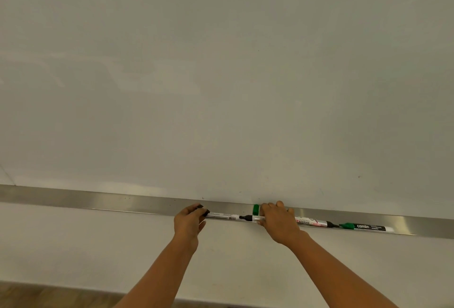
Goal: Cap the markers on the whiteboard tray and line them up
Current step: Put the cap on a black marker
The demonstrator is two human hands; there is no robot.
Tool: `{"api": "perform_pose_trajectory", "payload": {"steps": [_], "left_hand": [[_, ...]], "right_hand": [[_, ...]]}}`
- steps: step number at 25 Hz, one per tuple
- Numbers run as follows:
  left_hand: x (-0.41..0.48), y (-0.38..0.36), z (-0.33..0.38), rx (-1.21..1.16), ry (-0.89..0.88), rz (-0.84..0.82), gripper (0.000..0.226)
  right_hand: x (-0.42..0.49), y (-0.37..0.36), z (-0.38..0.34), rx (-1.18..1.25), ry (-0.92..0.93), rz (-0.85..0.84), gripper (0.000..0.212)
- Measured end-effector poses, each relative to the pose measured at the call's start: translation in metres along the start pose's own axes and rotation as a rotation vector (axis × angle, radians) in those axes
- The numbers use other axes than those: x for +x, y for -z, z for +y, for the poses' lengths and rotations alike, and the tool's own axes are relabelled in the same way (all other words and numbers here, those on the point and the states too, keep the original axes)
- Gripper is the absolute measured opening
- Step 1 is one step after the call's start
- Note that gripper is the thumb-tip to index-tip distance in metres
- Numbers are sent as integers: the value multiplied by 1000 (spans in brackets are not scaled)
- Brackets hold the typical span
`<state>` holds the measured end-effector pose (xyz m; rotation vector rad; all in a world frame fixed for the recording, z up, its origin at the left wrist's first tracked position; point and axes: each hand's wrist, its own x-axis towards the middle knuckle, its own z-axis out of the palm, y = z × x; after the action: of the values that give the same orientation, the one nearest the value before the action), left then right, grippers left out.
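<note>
While left hand [189, 219] pinches a black cap [204, 211] near its marker [224, 216], right hand [276, 219] closes on another marker w/ green cap [255, 209] beside, prob. for capping.

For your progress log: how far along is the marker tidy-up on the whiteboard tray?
Done: markers lie end to end along the tray. In hand: the left hand holds a black cap at the leftmost marker; the right hand rests on another. Left: bare tips, the loose green cap.

green cap [255, 209], silver tray [98, 200], white-barrelled markers [222, 216], off-white whiteboard [221, 74]
</note>
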<state>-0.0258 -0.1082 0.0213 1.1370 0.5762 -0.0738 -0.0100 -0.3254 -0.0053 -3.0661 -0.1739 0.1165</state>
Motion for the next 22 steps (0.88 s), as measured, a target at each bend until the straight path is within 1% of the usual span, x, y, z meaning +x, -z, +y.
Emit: {"api": "perform_pose_trajectory", "payload": {"steps": [3, 6, 9, 11, 14, 22], "left_hand": [[-1, -3, 1, -26, 17, -5, 21], [0, -8, 3, -64, 39, -14, 19], [1, -12, 4, -84, 57, -22, 18], [2, -14, 5, -93, 63, -21, 16], [4, -13, 6, -107, 60, -15, 14], [1, -14, 3, -90, 58, -48, 15]], "right_hand": [[-3, -1, -4, -4, 9, 55, 28], [-8, 1, -16, 112, 51, 159, 26], [-12, 7, -33, 230, 142, 219, 26], [-14, 12, -43, 274, 192, 238, 26], [-13, 14, -53, 269, 229, 250, 28], [-10, 18, -69, 247, 233, 249, 27]]}}
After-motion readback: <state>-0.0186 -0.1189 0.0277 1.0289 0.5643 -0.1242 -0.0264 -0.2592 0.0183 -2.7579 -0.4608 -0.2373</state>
